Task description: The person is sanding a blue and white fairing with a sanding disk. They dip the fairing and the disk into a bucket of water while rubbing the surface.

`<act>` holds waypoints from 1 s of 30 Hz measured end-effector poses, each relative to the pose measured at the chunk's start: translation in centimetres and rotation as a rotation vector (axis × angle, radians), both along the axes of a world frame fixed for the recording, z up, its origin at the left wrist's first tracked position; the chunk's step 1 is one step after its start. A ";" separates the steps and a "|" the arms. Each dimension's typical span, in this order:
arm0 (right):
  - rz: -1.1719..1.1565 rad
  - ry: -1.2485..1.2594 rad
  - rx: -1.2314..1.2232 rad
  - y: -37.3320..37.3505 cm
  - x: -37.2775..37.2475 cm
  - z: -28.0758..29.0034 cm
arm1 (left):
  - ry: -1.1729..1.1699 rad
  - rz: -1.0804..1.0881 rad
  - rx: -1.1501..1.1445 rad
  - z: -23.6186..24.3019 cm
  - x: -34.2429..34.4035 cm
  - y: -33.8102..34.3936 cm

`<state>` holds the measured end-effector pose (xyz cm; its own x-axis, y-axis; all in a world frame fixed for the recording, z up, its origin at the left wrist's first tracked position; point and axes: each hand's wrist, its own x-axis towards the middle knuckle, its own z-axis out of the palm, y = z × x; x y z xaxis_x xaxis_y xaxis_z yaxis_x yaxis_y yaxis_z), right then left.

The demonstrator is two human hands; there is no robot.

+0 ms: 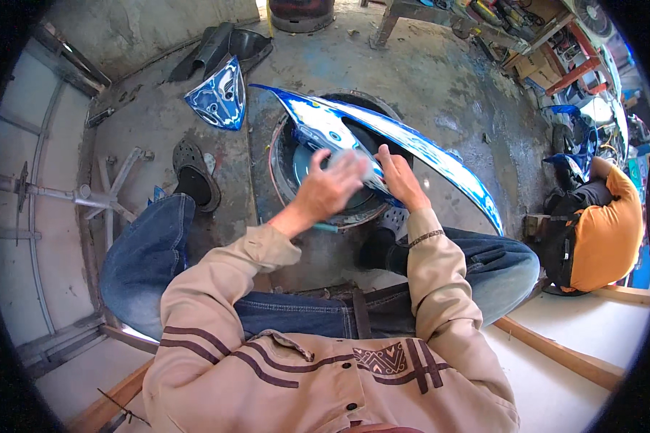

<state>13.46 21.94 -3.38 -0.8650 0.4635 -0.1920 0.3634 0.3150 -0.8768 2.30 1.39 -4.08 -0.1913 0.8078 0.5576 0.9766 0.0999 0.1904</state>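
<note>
A long, forked blue and white motorcycle fairing panel [330, 136] lies tilted across a round tub [276, 173] in front of me. My right hand [403, 180] grips its near edge, with some of the fingers hidden behind the panel. Over the panel's face, just left of that, is my left hand [331, 185], its fingers smeared by motion. Something pale shows at its fingertips, too blurred to name. Inside the tub, a bluish surface [307, 164] is partly covered by the panel.
A smaller blue and white panel [220, 99] rests on the floor at far left, beside black plastic parts [217, 52]. A metal stand [112, 187] is at left. A person in an orange shirt [607, 227] crouches at right, below a cluttered workbench [484, 29].
</note>
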 end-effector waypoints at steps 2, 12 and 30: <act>0.014 -0.018 0.003 -0.2 -0.1 0.4 | -0.020 0.142 -0.031 0.0 -3.3 -0.4; 0.030 -0.024 0.016 -0.3 -0.3 0.4 | -0.014 0.106 -0.042 0.5 1.3 0.3; 0.018 -0.025 0.036 -0.6 -0.4 0.6 | 0.033 0.180 -0.064 0.8 0.7 0.2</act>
